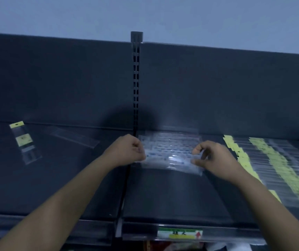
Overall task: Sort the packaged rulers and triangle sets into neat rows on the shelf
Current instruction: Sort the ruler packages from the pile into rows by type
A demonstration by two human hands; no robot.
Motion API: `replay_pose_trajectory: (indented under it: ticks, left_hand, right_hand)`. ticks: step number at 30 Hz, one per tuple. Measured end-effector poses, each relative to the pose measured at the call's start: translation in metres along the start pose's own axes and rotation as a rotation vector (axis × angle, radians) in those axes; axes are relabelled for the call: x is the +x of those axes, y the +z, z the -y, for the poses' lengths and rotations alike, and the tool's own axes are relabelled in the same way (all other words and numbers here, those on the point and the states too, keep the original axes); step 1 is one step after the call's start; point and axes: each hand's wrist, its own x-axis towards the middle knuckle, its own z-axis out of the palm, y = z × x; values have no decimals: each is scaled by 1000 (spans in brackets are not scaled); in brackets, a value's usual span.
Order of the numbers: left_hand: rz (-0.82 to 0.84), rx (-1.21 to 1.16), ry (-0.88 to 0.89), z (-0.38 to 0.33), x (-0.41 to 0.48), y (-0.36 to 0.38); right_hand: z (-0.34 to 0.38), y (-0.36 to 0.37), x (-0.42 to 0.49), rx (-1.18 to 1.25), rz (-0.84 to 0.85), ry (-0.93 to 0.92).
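1. Left hand (128, 151): fingers curled, pinching the left end of a clear packet (172, 161).
2. Right hand (215, 158): thumb and fingertips pinching the packet's right end.
3. Clear packet: held level at the front of a stack of like packets (170, 140), at the back edge of the shelf (172, 192), just right of the upright post (136, 78).
4. Handling note: probably best lowered flat, ends squared to the stack, both pinches released together.
5. Adjacent: overlapped row of yellow-headed packets (275, 163) toward the right edge; yellow-labelled packet (24, 142) and loose clear sleeve (72, 137) left of the post.
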Motion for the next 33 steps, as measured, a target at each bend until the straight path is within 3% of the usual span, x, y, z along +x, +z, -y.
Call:
replay_pose_trajectory:
  ticks: [6,11,14,17,21,25,33]
  left_hand:
    - [-58,176,-45,-1,-8,15]
    - [-118,105,257,0,-13,27]
    - [-165,197,335,2,-16,34]
    - [-174,183,326,8,-21,36]
    - [-183,302,297,26,-32,17]
    - [-171,458,202,67,-42,-32]
    - [-109,399,34,194,-54,-155]
  right_hand:
    - [-23,18,-8,-2,32,-85]
    - [-29,20,-7,-116,44,-181]
    - [-27,22,-5,-127,12,-200]
    - [-9,36,0,-36,-38,-237]
    - [32,70,12,3,16,-303]
    - [84,106,28,-28,84,-367]
    - [220,207,70,-63,131,-442]
